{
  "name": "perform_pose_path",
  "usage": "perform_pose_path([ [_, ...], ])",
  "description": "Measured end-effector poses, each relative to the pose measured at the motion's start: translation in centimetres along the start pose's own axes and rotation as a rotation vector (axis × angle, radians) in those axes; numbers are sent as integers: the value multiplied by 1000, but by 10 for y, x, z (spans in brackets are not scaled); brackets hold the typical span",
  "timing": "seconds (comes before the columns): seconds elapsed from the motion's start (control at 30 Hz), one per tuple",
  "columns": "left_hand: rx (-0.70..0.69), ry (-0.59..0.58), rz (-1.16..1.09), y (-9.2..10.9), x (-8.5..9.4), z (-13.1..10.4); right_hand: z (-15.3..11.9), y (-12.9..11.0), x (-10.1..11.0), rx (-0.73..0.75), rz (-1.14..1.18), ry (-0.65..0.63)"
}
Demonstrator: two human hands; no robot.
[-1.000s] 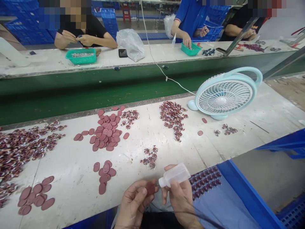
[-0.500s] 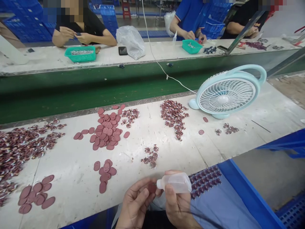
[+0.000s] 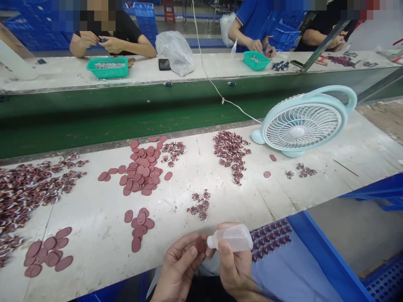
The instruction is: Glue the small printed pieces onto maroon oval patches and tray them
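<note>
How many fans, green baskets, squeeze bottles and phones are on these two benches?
Fan: 1
Green baskets: 2
Squeeze bottles, one in the right hand, one by the far basket: 2
Phone: 1
Total: 6

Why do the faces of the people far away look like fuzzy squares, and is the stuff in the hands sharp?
In the head view, the co-workers' faces at the top are blocked out in pixel squares. The left hand, its small red disc and the right hand's clear squeeze bottle look fairly sharp. Light is even, with soft shadows. The fan and bench edges bow near the frame's sides.
</note>
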State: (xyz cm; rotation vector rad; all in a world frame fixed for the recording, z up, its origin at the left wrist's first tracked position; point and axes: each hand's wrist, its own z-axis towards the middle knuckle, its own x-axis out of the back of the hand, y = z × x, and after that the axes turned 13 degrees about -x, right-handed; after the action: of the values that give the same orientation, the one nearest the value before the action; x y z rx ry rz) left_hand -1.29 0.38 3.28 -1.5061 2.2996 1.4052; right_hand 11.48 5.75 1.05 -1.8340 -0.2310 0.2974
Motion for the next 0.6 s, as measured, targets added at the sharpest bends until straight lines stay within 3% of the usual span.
perform_pose_path([
  [0.17, 17, 12, -30, 1, 1, -1, -1, -4, -1, 6, 65, 38],
  [0.43, 46, 11, -51, 1, 2, 0, -3, -1, 0, 57, 51, -20],
  [0.5, 48, 10, -52, 1, 2, 0, -5, 0, -1, 20, 87, -16],
  [0.6, 44, 24, -52, 2, 2, -1, -1, -5, -2, -173, 418, 14],
])
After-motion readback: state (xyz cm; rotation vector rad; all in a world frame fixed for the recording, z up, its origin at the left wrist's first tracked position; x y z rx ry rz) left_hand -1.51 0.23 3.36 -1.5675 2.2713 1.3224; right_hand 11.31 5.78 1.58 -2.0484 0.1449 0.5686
